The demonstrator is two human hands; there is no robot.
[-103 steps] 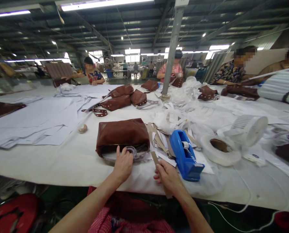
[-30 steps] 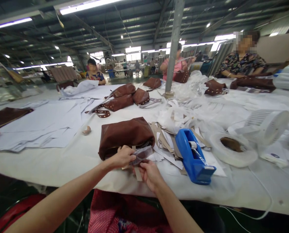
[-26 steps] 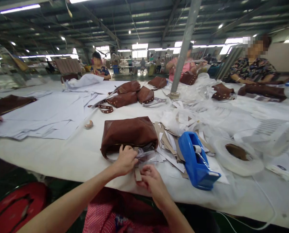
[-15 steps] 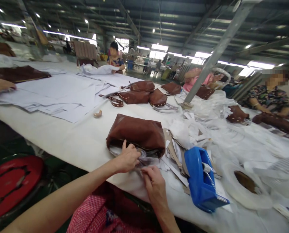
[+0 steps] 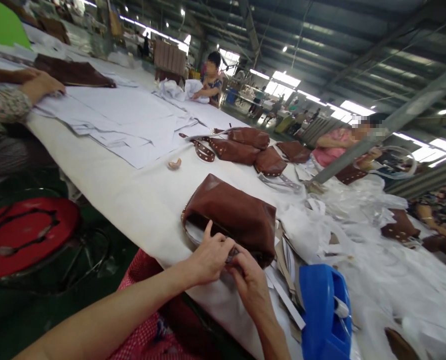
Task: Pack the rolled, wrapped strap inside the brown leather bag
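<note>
A brown leather bag (image 5: 232, 212) lies on the white table (image 5: 140, 195) in front of me. My left hand (image 5: 210, 255) is closed at the bag's near edge, pinching a wrapped strap end that is mostly hidden by my fingers. My right hand (image 5: 247, 280) meets it from the right, fingers pinched on the same small piece. A blue tape dispenser (image 5: 324, 312) stands to the right of my right hand, beside paper and card strips (image 5: 285, 265).
More brown bags and studded straps (image 5: 241, 147) lie further back. White paper sheets (image 5: 125, 120) cover the left of the table, where another person's hand (image 5: 39, 85) rests. Crumpled white wrapping (image 5: 358, 235) fills the right. A red stool (image 5: 24, 235) stands below left. Other people sit across.
The view has swung left and tilted. My right hand, which held a card strip earlier, has come in against my left hand at the bag's edge, and both stay pinched there.
</note>
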